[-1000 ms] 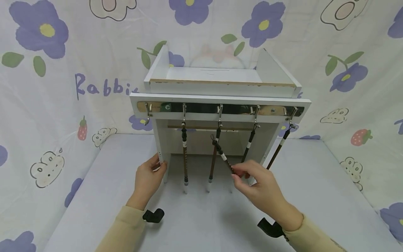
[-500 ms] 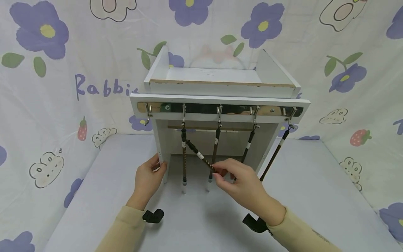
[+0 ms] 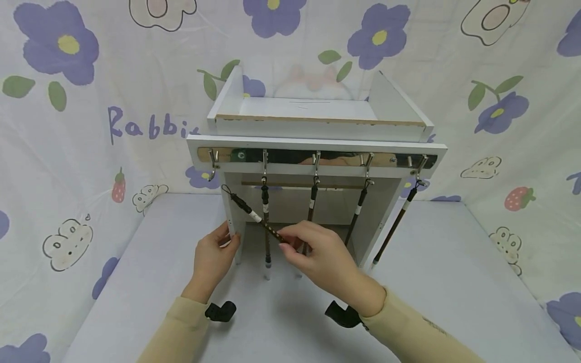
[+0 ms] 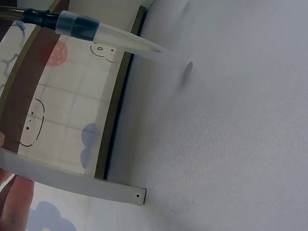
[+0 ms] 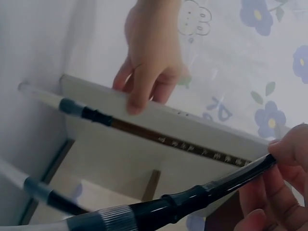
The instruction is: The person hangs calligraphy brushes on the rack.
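My right hand (image 3: 322,254) pinches a calligraphy brush (image 3: 255,217) by its dark shaft, between thumb and fingers. The brush slants up to the left; its cord loop (image 3: 225,189) is just below and right of the leftmost hook (image 3: 212,165), apart from it. In the right wrist view its capped tip end points to the lower left. My left hand (image 3: 213,259) grips the front edge of the white rack's left side panel (image 5: 98,91). From the other hooks hang several similar brushes (image 3: 399,222), the leftmost hanging brush (image 3: 267,242) passing behind the held one.
The white rack (image 3: 317,142) stands on a white-covered table (image 3: 150,282), with a metal hook strip (image 3: 290,157) along its front and an open-topped tray (image 3: 317,107) above. Behind it hangs a flower-patterned cloth (image 3: 150,75). A clear-capped brush tip (image 4: 134,41) hangs near my left wrist camera.
My right hand has moved left with the brush, from the rack's right half to its left part, bringing the cord loop near the leftmost hook. My left hand has stayed on the panel.
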A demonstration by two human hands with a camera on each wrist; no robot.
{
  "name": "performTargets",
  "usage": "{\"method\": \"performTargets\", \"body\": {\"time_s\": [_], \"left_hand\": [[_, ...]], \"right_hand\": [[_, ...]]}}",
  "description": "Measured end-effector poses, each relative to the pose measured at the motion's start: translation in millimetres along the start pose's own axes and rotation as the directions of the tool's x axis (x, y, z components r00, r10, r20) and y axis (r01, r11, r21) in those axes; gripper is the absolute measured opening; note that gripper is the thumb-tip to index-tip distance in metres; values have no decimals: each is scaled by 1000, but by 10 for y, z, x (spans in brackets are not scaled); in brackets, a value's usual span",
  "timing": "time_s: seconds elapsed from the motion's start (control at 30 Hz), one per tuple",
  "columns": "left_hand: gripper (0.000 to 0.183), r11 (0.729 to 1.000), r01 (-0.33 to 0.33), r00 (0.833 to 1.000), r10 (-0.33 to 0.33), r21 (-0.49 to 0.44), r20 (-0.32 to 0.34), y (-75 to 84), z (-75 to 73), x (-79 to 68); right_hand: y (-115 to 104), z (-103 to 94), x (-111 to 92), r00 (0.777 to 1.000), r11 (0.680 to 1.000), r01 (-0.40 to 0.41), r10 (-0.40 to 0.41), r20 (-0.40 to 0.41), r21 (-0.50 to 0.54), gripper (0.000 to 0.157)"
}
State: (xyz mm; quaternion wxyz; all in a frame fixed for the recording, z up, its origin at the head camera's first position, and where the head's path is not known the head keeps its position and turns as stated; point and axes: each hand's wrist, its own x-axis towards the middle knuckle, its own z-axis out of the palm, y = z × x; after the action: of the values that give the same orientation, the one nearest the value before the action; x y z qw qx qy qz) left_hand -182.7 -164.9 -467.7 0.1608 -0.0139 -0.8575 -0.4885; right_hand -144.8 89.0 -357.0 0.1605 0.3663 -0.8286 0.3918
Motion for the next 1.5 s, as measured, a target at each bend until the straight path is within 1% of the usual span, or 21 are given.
{"method": "performTargets", "body": {"time_s": [0.13,0.3,0.5,0.63,0.87,1.23,1.4,1.5], "left_hand": [[46,1000,8,1000,-8,-1,4,-2,-6,1],[45,1000,1,1000,-1,11,0,-23,-1,11],[45,1000,2,1000,-2,22,-5,-45,11,9],[45,1000,-2,1000,2,24,-15,-50,20,7],[44,1000,-14,1000,15,24,-22,-54,27,8],[46,1000,5,1000,-5,16,-2,-21,15,-6],[46,1000,8,1000,-8,13,-3,-22,15,5],[45,1000,-2,1000,2,18,-7,-32,14,9]], "right_hand": [[-59,41,80,1000,1000,-19,20,15,-17,15],[-106,87,157,999,999,-41,41,27,-4,15],[-119,118,206,999,999,-38,38,32,-1,14],[-126,122,229,999,999,-34,34,24,-17,14],[-132,133,243,999,999,-44,45,17,-25,14],[-108,142,203,997,998,-68,68,23,-12,16],[-117,146,213,999,999,-51,51,10,-14,16],[-139,147,233,1000,999,-32,32,1,-6,15]]}}
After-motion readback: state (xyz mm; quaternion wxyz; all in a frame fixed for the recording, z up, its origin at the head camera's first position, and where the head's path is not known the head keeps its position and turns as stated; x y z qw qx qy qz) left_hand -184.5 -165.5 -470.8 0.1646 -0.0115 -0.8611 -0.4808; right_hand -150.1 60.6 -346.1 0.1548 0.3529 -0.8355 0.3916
